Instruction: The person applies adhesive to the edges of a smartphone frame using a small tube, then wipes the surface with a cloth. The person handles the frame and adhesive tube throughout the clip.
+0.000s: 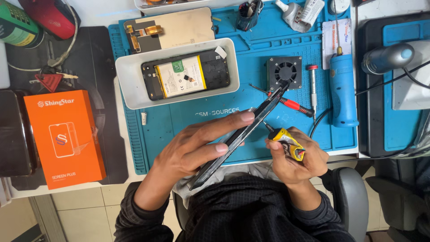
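Counting one phone frame [244, 134] pinched edge-on in your left hand [192, 150], dead centre; your right hand [295, 161] squeezes one yellow glue tube [289, 142] at 4 o'clock. Two screwdrivers [289, 103] at 2 o'clock.

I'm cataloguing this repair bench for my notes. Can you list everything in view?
phone frame: 1, black, held tilted on edge
glue tube: 1, yellow, nozzle at frame
work mat: 1, blue, centre
tray: 1, white, on mat
opened phone: 1, black, in tray
screen panel: 1, beige, above tray
fan: 1, black, on mat
screwdrivers: 2, red-tipped, beside fan
handheld tool: 1, blue, mat's right
box: 1, orange, left
left hand: holds frame
right hand: holds tube
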